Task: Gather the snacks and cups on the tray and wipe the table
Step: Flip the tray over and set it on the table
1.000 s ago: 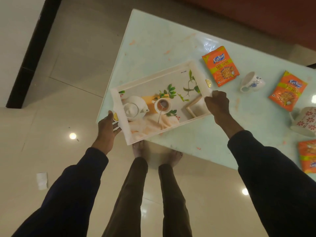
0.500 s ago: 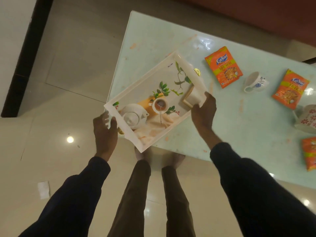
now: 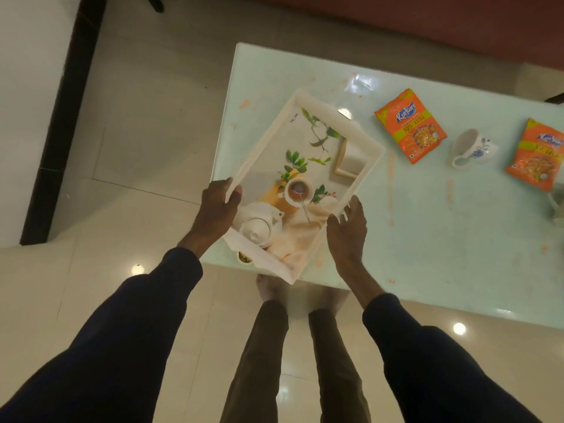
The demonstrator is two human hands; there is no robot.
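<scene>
A white tray [image 3: 268,138] printed with a teapot and cup picture lies tilted at the near left corner of the pale green table [image 3: 427,239]. My left hand [image 3: 218,206] grips the tray's left rim, thumb over the edge. My right hand [image 3: 348,227] touches the tray's right rim with its fingers spread and fairly straight. Two orange snack packets, one in the middle [image 3: 410,126] and one further right [image 3: 535,154], lie on the table. Between them a white cup with a blue flower [image 3: 471,148] lies on its side.
Orange smears [image 3: 390,184] streak the tabletop. Another cup [image 3: 557,206] is cut off at the right edge. Glossy tiled floor [image 3: 122,209] spreads to the left, with my legs and bare feet [image 3: 268,288] at the table's near edge. A red-brown sofa [image 3: 427,22] runs behind the table.
The tray has turned further, its long side now pointing away from me, and come onto the table corner. My right hand slid from the far end to the right rim and loosened.
</scene>
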